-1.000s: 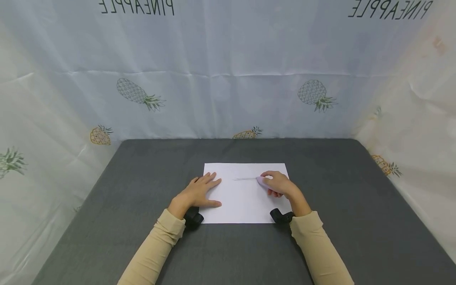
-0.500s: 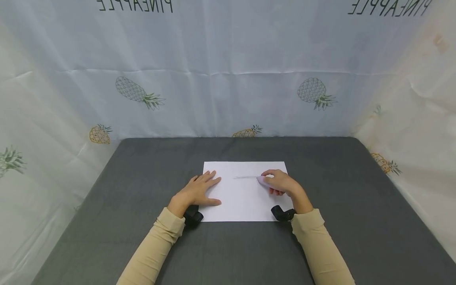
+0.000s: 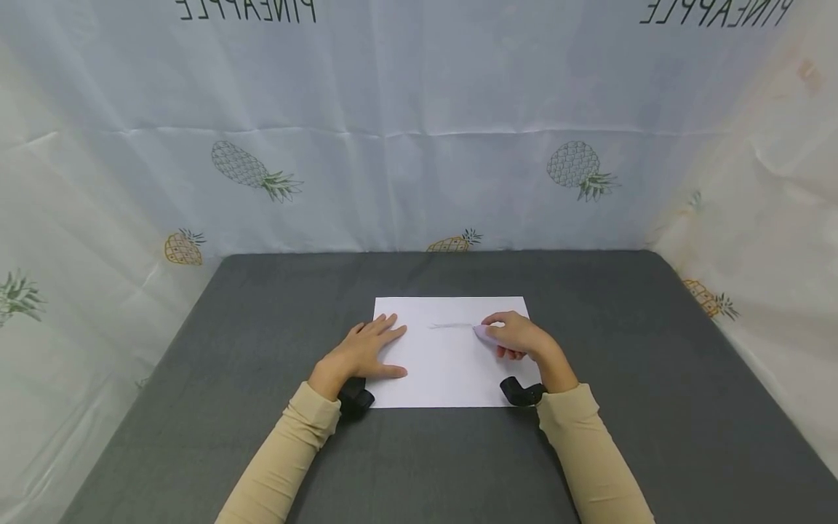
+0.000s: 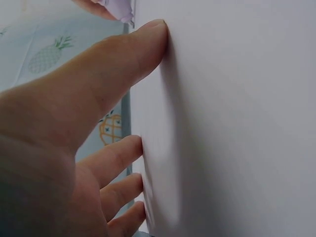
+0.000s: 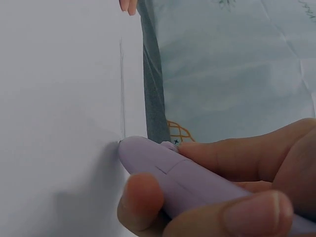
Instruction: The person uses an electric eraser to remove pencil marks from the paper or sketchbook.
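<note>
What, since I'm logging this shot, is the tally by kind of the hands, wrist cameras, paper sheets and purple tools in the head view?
Hands: 2
Wrist cameras: 2
Sheet: 1
Purple tool: 1
Total: 6

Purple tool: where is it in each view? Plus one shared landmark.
Head: purple tool, right of and below centre, gripped in the right hand.
Left wrist: purple tool, at the top edge, left of centre, partly cut off.
Right wrist: purple tool, slanting from left of centre down to the lower right.
Shared landmark: the white paper.
</note>
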`<state>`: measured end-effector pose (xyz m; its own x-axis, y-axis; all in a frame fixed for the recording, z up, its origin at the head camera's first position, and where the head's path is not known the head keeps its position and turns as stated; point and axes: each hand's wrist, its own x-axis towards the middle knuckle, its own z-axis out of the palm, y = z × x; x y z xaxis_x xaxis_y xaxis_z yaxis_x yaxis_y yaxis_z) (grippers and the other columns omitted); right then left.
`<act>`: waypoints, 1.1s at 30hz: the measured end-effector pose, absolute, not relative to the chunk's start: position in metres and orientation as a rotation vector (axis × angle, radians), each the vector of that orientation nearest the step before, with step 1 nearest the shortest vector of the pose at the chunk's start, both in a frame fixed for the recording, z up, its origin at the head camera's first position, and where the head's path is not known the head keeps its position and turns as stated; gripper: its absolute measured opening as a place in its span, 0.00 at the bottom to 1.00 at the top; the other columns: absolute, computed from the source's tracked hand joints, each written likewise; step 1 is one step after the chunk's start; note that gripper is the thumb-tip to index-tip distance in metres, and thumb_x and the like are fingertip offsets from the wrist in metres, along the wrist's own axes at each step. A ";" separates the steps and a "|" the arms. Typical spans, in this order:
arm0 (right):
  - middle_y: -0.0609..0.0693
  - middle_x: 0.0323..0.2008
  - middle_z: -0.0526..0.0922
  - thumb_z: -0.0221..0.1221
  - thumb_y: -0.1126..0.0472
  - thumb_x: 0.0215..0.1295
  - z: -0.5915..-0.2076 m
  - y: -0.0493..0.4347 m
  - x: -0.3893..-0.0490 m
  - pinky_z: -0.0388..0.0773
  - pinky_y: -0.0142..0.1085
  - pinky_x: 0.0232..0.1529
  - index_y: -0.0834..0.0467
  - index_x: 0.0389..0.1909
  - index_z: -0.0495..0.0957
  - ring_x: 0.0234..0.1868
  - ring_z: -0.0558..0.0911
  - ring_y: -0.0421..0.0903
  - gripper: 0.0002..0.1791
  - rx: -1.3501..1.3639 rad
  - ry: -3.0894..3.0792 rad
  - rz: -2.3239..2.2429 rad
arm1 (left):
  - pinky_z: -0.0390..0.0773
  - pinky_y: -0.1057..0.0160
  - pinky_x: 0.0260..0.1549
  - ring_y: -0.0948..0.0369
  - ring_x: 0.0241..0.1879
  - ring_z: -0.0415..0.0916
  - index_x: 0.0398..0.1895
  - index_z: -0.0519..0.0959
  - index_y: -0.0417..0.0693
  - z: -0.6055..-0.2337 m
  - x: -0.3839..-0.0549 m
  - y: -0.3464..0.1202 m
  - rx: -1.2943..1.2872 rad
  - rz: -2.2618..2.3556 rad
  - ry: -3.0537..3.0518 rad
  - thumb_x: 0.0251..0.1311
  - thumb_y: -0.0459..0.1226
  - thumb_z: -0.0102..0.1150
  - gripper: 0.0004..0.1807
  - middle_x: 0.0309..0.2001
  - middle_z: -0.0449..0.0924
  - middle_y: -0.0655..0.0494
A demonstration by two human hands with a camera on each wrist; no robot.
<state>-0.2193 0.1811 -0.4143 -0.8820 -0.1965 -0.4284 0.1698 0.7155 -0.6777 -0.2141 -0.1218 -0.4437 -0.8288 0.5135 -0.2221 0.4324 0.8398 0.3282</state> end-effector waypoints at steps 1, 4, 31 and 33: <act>0.47 0.14 0.73 0.47 0.57 0.71 -0.414 0.181 -0.219 0.63 0.26 0.15 0.61 0.63 0.70 0.12 0.65 0.38 0.23 -0.017 2.439 -1.035 | 0.48 0.37 0.73 0.48 0.78 0.44 0.75 0.57 0.54 -0.444 -0.214 -0.122 0.715 0.382 2.715 0.55 0.59 0.62 0.46 0.78 0.47 0.49; 0.47 0.14 0.73 0.47 0.57 0.71 -0.416 0.180 -0.219 0.62 0.27 0.15 0.61 0.63 0.69 0.13 0.65 0.38 0.23 -0.005 2.433 -1.047 | 0.48 0.37 0.73 0.47 0.78 0.44 0.75 0.57 0.54 -0.444 -0.214 -0.122 0.717 0.381 2.715 0.55 0.59 0.62 0.46 0.78 0.47 0.49; 0.47 0.14 0.73 0.45 0.57 0.71 -0.420 0.176 -0.220 0.64 0.27 0.15 0.61 0.63 0.69 0.12 0.66 0.39 0.23 -0.008 2.470 -1.062 | 0.47 0.37 0.73 0.48 0.78 0.44 0.75 0.57 0.54 -0.442 -0.213 -0.121 0.700 0.395 2.707 0.56 0.58 0.62 0.46 0.78 0.47 0.49; 0.47 0.14 0.73 0.46 0.57 0.71 -0.419 0.178 -0.220 0.63 0.27 0.14 0.60 0.63 0.69 0.12 0.66 0.39 0.23 -0.006 2.462 -1.047 | 0.47 0.37 0.73 0.48 0.78 0.44 0.75 0.57 0.54 -0.443 -0.213 -0.121 0.704 0.392 2.703 0.56 0.58 0.61 0.46 0.78 0.47 0.49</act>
<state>-0.2200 0.1776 -0.4189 -0.8932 -0.1797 -0.4121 0.1720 0.7102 -0.6827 -0.2134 -0.1213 -0.4426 -0.8278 0.5097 -0.2345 0.4220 0.8410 0.3384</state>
